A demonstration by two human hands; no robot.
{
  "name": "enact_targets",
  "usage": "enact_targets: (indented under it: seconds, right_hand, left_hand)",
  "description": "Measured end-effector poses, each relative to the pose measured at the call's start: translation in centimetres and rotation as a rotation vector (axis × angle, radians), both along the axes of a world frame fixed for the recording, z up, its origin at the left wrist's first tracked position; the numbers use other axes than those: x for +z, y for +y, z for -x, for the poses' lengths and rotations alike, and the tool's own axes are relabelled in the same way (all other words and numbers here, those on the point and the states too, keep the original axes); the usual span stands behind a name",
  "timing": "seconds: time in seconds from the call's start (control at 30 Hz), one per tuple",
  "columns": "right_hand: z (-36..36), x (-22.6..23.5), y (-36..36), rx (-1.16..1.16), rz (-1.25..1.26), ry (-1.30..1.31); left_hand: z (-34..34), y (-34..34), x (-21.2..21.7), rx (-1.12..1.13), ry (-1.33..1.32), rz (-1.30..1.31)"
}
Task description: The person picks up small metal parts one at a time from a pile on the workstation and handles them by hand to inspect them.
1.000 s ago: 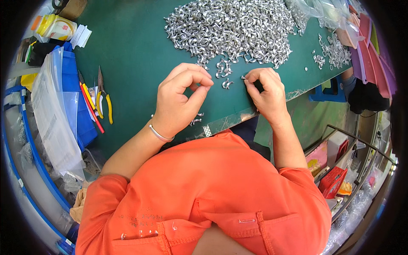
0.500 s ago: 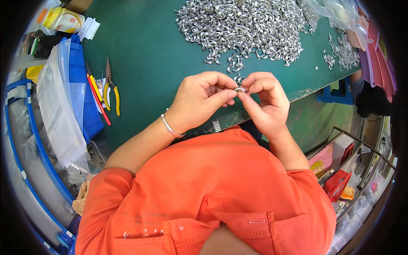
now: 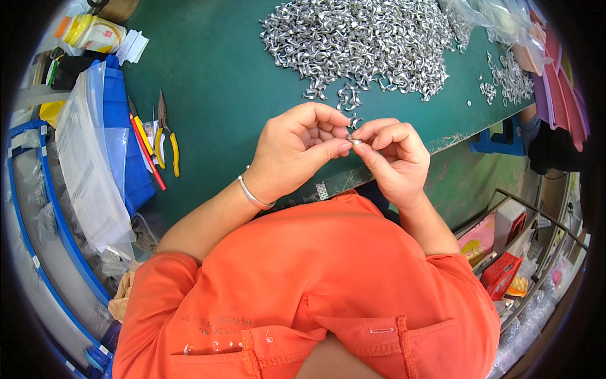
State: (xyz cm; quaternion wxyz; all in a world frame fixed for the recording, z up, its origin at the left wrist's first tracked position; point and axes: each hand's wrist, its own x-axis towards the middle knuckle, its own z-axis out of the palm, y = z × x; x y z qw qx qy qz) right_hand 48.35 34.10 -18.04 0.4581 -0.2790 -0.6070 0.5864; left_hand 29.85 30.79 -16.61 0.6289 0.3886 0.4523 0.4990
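Over the near side of the green bench (image 3: 214, 101), the two hands meet at a small silvery metal piece (image 3: 356, 141). The right hand (image 3: 399, 155) has its grip pinched narrow, with the tips of thumb and forefinger closed on that piece. The left hand (image 3: 293, 144) comes up against the piece's left end, its thumb and curled fingers drawn close together; its grip is nearly closed, but I cannot tell whether it has firm hold of the piece or of something smaller. A silver bracelet (image 3: 254, 194) circles the left wrist.

Just beyond the fingertips, a few loose curved metal pieces (image 3: 348, 97) lie on the bench, trailing from a broad heap of curved metal pieces (image 3: 360, 47). To the right of the heap lies a scatter of small metal parts (image 3: 512, 81), near a clear plastic bag (image 3: 502, 24).

Well to the left of the hands, yellow-handled pliers (image 3: 175, 153) lie beside a red pen (image 3: 148, 153). Farther back stands a yellow-lidded jar (image 3: 98, 35), tilted sideways.
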Motion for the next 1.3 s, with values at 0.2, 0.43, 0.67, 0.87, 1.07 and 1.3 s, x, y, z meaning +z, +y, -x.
enact_targets:
  seconds: [0.2, 0.43, 0.67, 0.87, 1.07, 1.3]
  right_hand:
    - [0.2, -0.1, 0.0, -0.111, -0.239, -0.160]
    - [0.6, -0.1, -0.3, -0.206, -0.364, -0.211]
    - [0.5, -0.4, -0.2, -0.203, -0.466, -0.211]
    - [-0.1, -0.5, 0.7, -0.205, -0.537, -0.337]
    - [-1.7, -1.1, 2.4, -0.258, -0.396, -0.576]
    - [-0.9, -1.8, 2.5, -0.191, -0.515, -0.653]
  left_hand:
    - [-0.1, 0.0, 0.0, 0.006, -0.014, 0.026]
    - [0.0, 0.0, -0.4, -0.028, -0.043, 0.033]
    - [0.0, -0.1, -0.5, -0.053, -0.037, 0.004]
    - [1.0, 0.3, -0.4, -0.027, 0.383, -0.211]
    - [3.3, 1.1, -0.7, -0.217, 0.883, -0.286]
    - [3.0, 1.2, -0.2, -0.238, 0.850, -0.295]
